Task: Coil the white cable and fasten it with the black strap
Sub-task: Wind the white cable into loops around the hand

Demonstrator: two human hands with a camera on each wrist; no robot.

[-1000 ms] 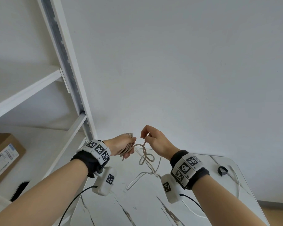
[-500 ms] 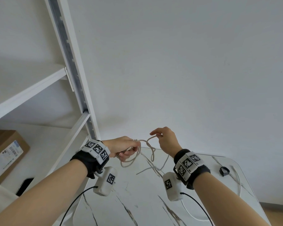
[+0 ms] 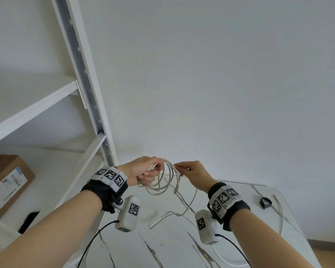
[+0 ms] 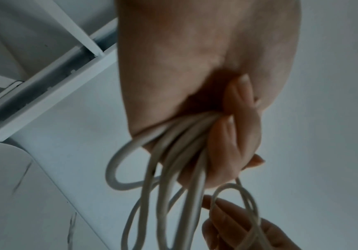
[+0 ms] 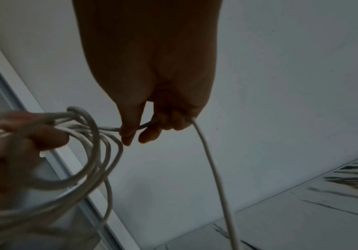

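My left hand [image 3: 143, 172] grips a bunch of several loops of the white cable [image 3: 163, 183] above the marble table [image 3: 172, 246]; in the left wrist view its curled fingers [image 4: 235, 138] close round the strands of the cable [image 4: 173, 152]. My right hand [image 3: 191, 174] pinches the running part of the cable [image 5: 212, 169] just right of the coil, thumb and fingertips [image 5: 128, 135] nipping it. From there the cable hangs down and trails across the tabletop. The black strap [image 3: 265, 202] lies on the table's far right, apart from both hands.
A white shelf unit [image 3: 89, 105] stands at the left, close to my left hand, with a cardboard box [image 3: 6, 180] on its lower shelf. A plain white wall lies behind. Black wrist-camera leads [image 3: 97, 238] hang below both arms.
My right hand has brought another turn of cable across to the left hand, and the coil held there has grown. Both hands sit slightly higher and closer together.
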